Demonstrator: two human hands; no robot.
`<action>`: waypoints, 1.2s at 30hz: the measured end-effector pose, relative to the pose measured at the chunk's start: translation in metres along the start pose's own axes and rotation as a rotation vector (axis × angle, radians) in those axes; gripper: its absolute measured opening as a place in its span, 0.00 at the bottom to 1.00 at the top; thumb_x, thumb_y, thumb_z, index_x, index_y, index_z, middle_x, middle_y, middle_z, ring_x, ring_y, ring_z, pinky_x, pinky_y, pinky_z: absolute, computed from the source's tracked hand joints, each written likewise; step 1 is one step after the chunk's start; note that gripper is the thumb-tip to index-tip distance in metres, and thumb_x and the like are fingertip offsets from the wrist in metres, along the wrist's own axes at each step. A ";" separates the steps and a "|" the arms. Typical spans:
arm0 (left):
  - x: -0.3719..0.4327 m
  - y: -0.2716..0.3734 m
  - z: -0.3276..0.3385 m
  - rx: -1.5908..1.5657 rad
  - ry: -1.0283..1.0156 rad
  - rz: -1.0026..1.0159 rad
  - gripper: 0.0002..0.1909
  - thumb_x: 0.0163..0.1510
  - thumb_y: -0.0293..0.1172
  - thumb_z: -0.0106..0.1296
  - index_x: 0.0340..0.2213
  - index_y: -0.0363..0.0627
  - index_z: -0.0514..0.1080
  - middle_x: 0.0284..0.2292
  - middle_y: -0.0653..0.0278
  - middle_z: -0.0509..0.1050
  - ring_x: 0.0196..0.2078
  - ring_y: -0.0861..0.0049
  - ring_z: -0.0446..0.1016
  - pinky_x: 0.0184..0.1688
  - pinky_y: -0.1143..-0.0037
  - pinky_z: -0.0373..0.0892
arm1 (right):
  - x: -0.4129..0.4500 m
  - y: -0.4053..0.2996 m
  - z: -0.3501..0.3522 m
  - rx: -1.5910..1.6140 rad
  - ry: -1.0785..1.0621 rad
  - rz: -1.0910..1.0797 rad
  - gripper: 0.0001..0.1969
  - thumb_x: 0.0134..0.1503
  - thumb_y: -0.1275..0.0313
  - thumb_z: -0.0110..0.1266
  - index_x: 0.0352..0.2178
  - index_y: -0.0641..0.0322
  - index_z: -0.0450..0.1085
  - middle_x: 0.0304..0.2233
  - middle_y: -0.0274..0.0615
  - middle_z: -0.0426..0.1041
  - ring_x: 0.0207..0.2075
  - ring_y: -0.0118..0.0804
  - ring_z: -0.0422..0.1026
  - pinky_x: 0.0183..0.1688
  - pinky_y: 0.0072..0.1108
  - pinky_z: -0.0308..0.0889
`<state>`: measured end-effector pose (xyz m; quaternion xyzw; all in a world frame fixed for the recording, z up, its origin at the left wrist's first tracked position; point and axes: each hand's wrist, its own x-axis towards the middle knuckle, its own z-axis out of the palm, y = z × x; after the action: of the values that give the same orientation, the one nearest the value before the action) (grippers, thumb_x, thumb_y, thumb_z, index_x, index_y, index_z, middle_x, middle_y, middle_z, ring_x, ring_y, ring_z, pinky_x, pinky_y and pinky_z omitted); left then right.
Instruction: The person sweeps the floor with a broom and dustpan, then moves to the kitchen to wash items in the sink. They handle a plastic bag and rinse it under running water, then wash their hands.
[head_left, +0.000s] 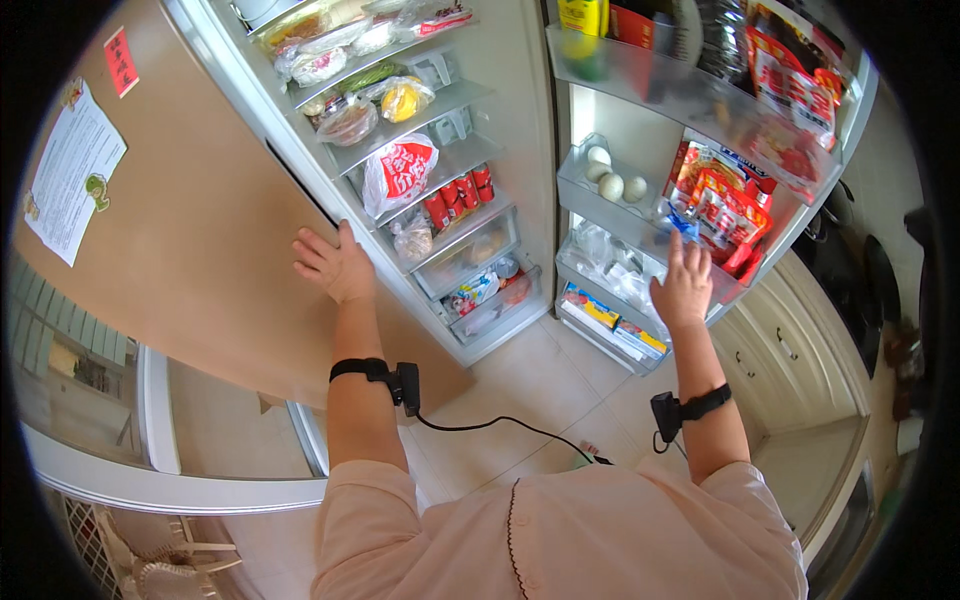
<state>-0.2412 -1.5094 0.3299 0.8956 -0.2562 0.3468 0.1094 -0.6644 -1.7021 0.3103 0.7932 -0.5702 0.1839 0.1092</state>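
Observation:
My left hand (337, 264) lies with fingers spread against the brown outer panel (225, 247) of a refrigerator, its thumb at the pale edge. The refrigerator stands open, showing glass shelves (457, 97) of bagged food. My right hand (684, 285) is raised at the open door's middle bin (607, 199), its fingers extended. Its fingertips overlap a small blue packet (681, 221); whether they touch it cannot be told. Beside that packet are red food pouches (727, 214). Several pale eggs (611, 187) sit at the bin's other end.
Red cans (459, 196) and a red-and-white plastic bag (401, 174) occupy shelves above clear drawers (495, 296). Boxes (615, 322) fill the lowest door bin. Cream cabinets (780, 352) stand right of the door, and a sliding-door frame (187, 484) crosses the lower left. A cable (502, 421) trails from my left forearm.

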 end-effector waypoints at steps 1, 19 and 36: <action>-0.014 0.011 -0.015 0.018 -0.053 0.021 0.20 0.51 0.31 0.42 0.47 0.60 0.62 0.58 0.40 0.41 0.60 0.42 0.38 0.56 0.47 0.37 | -0.001 -0.003 -0.004 -0.004 -0.013 -0.004 0.43 0.38 0.66 0.58 0.57 0.52 0.48 0.50 0.43 0.57 0.54 0.47 0.54 0.47 0.33 0.63; -0.196 0.191 -0.166 -1.289 -0.190 0.471 0.41 0.47 0.35 0.54 0.57 0.39 0.45 0.58 0.41 0.41 0.62 0.51 0.39 0.60 0.63 0.43 | -0.136 0.091 -0.006 1.034 -0.815 -0.522 0.25 0.49 0.65 0.52 0.49 0.60 0.62 0.38 0.48 0.72 0.38 0.43 0.71 0.41 0.28 0.66; -0.055 0.220 -0.051 0.281 -0.117 0.272 0.43 0.49 0.48 0.50 0.60 0.61 0.39 0.60 0.46 0.33 0.62 0.53 0.35 0.57 0.48 0.39 | -0.110 0.280 0.097 0.846 -1.000 0.072 0.27 0.50 0.60 0.51 0.52 0.57 0.59 0.44 0.47 0.69 0.45 0.45 0.68 0.47 0.29 0.63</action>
<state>-0.4223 -1.6551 0.3338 0.8779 -0.3295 0.3383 -0.0796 -0.9442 -1.7349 0.1663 0.7379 -0.4569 0.0049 -0.4967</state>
